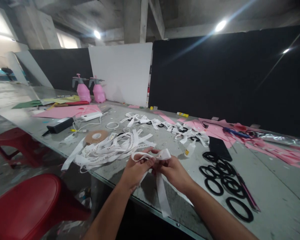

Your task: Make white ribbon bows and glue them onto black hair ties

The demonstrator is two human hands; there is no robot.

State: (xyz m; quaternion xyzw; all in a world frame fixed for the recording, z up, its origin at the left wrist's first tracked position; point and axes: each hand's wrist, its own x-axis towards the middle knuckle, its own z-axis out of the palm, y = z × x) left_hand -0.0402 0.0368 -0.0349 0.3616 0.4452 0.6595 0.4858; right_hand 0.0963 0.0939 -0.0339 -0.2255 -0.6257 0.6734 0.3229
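Near the front edge of the table, both hands meet at a white ribbon (163,193) looped into a bow. My left hand (137,170) pinches it on the left, thumb pressed on the middle, with one loop standing out beyond the fingers. On the other side my right hand (173,171) grips the ribbon beside the right loop. A long tail hangs down between the wrists over the edge. The fingertips partly hide the knot. Left of the hands lies a heap of printed white ribbon strips (110,150). Behind them stretches a row of white bows on black rings (162,123).
Black rings (213,186) lie at the right beside a dark flat slab (219,148) and a pen (250,196). A small glue bottle (190,149) stands behind my right hand. Pink spray bottles (83,92) stand at the back left. A red stool (27,206) is at lower left.
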